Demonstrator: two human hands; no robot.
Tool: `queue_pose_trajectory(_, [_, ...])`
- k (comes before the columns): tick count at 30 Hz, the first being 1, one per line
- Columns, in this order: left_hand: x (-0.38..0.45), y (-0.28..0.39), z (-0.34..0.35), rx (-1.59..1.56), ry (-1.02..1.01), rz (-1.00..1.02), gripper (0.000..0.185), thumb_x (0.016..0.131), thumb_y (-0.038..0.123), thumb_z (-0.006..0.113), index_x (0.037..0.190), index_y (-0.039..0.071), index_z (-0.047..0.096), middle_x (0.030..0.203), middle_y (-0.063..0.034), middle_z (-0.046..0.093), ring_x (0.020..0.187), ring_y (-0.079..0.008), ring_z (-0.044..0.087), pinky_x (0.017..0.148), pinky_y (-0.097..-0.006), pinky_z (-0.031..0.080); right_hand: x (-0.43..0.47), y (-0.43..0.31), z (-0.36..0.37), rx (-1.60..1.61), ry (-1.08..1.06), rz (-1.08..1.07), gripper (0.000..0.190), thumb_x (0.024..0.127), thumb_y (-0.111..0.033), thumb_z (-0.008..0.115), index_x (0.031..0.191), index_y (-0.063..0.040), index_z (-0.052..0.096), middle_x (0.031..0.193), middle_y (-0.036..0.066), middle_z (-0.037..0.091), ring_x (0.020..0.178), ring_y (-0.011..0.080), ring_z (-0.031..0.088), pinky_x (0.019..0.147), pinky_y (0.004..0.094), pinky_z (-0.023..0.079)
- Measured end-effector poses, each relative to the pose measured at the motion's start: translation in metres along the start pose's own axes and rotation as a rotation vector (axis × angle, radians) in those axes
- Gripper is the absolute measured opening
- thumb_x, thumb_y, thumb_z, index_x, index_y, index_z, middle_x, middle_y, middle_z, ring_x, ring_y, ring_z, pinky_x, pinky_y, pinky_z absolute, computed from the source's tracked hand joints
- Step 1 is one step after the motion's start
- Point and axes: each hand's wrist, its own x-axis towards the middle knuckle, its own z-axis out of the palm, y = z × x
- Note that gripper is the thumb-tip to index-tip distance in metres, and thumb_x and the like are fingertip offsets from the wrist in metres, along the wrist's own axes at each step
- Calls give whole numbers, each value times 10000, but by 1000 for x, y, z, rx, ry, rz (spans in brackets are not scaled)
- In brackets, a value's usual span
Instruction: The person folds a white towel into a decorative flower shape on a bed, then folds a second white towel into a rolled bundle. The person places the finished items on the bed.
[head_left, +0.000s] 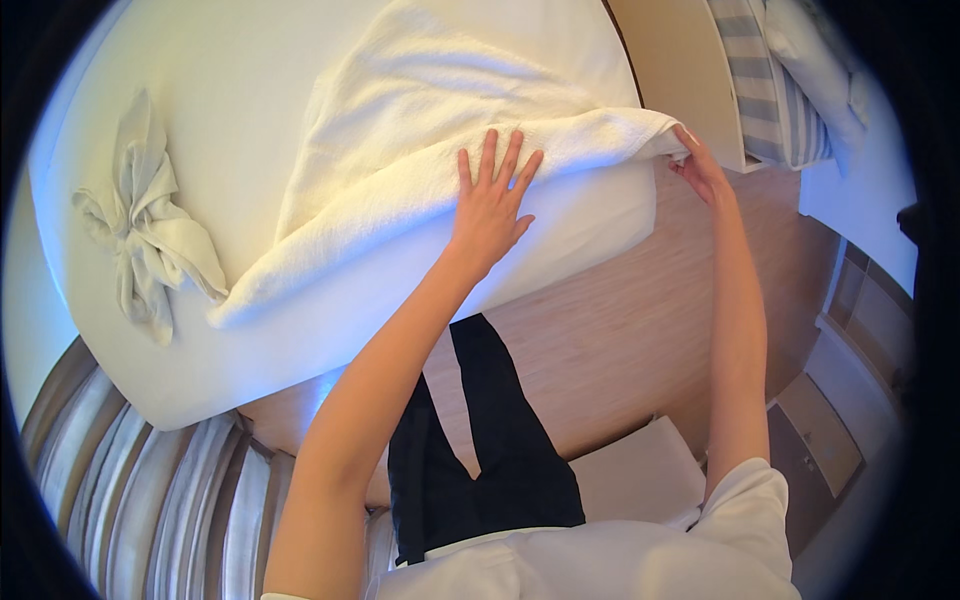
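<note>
A white terry towel (420, 105) lies on a bed with a white sheet (225, 97), its near side rolled or folded into a long thick edge. My left hand (495, 195) rests on that edge near its middle, fingers spread and palm down. At the towel's right end, beyond the bed's side, my right hand (697, 165) pinches a corner between thumb and fingers. Another white cloth (146, 225), twisted into a knotted shape with several points, lies on the left part of the bed, touching the towel's left end.
Wooden flooring (600, 337) runs along the bed's near side. Striped curtains (165, 495) hang at the lower left. A striped cushion (757, 82) sits on furniture at the upper right. A pale flat-topped piece (637, 465) stands by my legs.
</note>
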Motion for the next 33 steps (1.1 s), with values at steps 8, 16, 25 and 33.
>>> queue_pose_trajectory(8, [46, 9, -37, -170, -91, -174, 585, 871, 322, 744, 1340, 52, 521, 1260, -181, 540, 1148, -341, 540, 958, -491, 456, -2, 23, 1, 309, 46, -198, 351, 905, -188, 763, 1223, -143, 619, 1168, 7, 645, 1082, 151, 590, 897, 335, 472])
queue_pose_trajectory(16, [19, 23, 0, -161, 193, 49, 337, 842, 161, 759, 1119, 69, 592, 921, -133, 641, 931, -348, 628, 832, -464, 508, -10, 51, -21, 264, 43, -147, 301, 926, -176, 718, 1211, -122, 638, 1153, 3, 647, 1052, 133, 597, 885, 329, 495])
queue_pose_trajectory(25, [76, 22, -15, -238, 11, 105, 592, 834, 124, 754, 1377, 92, 520, 1233, -172, 620, 1125, -349, 617, 863, -447, 525, 22, 43, 13, 148, 339, -127, 314, 899, -128, 723, 1205, -82, 668, 1037, 14, 674, 889, 119, 618, 734, 263, 494])
queue_pose_trajectory(33, [83, 100, 20, -39, -9, 197, 715, 797, -61, 641, 1467, 115, 463, 1162, -126, 581, 1051, -295, 577, 848, -384, 511, 7, 47, 13, 33, 304, -341, 301, 882, -26, 661, 1179, -69, 694, 1079, 48, 701, 934, 145, 671, 786, 274, 544])
